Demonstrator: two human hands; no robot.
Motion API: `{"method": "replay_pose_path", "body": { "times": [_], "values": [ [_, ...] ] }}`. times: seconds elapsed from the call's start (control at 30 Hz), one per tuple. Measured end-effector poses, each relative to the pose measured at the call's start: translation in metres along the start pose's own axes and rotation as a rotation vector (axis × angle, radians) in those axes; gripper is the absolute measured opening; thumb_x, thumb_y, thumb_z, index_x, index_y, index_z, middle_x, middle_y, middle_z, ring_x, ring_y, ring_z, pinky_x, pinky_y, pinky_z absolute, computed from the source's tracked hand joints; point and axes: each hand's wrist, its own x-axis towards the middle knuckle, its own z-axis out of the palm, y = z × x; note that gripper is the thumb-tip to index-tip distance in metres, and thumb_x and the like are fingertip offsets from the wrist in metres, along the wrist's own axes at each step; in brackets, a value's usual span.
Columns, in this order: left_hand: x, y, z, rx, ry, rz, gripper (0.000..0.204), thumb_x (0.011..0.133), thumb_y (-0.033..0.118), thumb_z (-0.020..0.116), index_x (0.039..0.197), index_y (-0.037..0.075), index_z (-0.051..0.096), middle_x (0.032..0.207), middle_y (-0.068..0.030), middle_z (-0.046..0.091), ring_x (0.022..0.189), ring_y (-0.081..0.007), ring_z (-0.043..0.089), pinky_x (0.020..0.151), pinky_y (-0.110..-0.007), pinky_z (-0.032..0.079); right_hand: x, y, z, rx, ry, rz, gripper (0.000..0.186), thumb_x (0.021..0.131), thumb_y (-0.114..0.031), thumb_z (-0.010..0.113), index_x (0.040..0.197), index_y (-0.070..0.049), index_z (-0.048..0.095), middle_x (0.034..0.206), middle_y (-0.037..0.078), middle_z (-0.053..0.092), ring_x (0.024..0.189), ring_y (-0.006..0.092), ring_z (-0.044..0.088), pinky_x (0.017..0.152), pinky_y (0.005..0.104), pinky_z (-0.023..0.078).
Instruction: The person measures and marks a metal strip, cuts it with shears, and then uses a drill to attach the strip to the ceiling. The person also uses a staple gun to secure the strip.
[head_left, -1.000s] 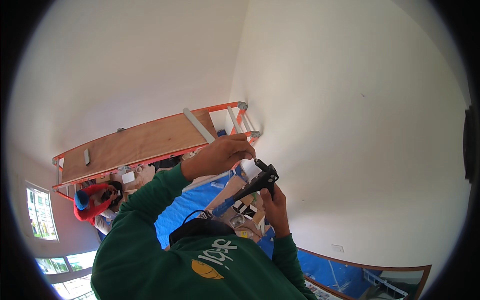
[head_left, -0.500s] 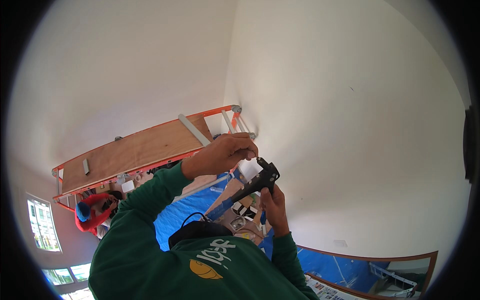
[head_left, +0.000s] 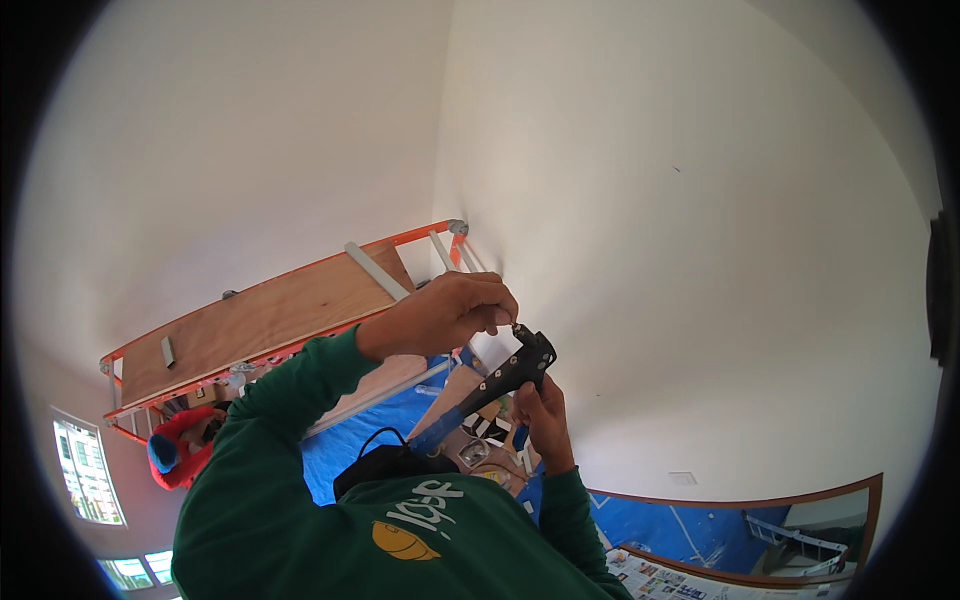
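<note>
My right hand (head_left: 545,420) is wrapped round a hand riveter (head_left: 517,371), a black tool with blue handle grips, held up at an angle in front of my chest. Its head points up and to the left. The fingertips of my left hand (head_left: 445,315) are pinched together right at the riveter's small metal nose (head_left: 517,328). Whatever those fingertips hold is too small to make out. Both arms wear green sleeves.
An orange scaffold (head_left: 430,236) with a wooden platform (head_left: 250,315) stands at the left, with loose strips on it. Below it a person in red (head_left: 180,450) bends down. Blue sheeting (head_left: 340,455) covers the floor. A brown-framed mirror (head_left: 875,500) is at lower right.
My view has shifted slightly, so the scaffold sits a little further left. The left fingertips stay at the riveter's nose. The person in red has bent lower.
</note>
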Motion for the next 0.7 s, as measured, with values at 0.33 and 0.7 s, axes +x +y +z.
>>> {"method": "replay_pose_path", "body": {
  "times": [0.33, 0.7],
  "values": [
    [0.001, 0.034, 0.002, 0.425, -0.003, 0.082, 0.010, 0.104, 0.006, 0.074, 0.113, 0.005, 0.077, 0.102, -0.0094, 0.074, 0.097, -0.0339, 0.077, 0.082, -0.047, 0.059, -0.007, -0.013, 0.007, -0.106, 0.097, -0.023, 0.036, 0.119, -0.036, 0.064, 0.132, -0.003, 0.068, 0.082, -0.006, 0.054, 0.068, 0.0033, 0.049, 0.061, 0.0250, 0.045],
    [0.014, 0.034, 0.007, 0.161, 0.076, 0.137, 0.009, 0.106, 0.007, 0.071, 0.113, 0.002, 0.075, 0.096, -0.0119, 0.071, 0.091, -0.0324, 0.074, 0.080, -0.044, 0.057, -0.010, -0.007, 0.005, 0.232, -0.070, -0.070, 0.041, 0.120, -0.049, 0.059, 0.126, -0.009, 0.064, 0.074, -0.004, 0.045, 0.062, 0.0100, 0.043, 0.059, 0.0302, 0.041]
  ]
}}
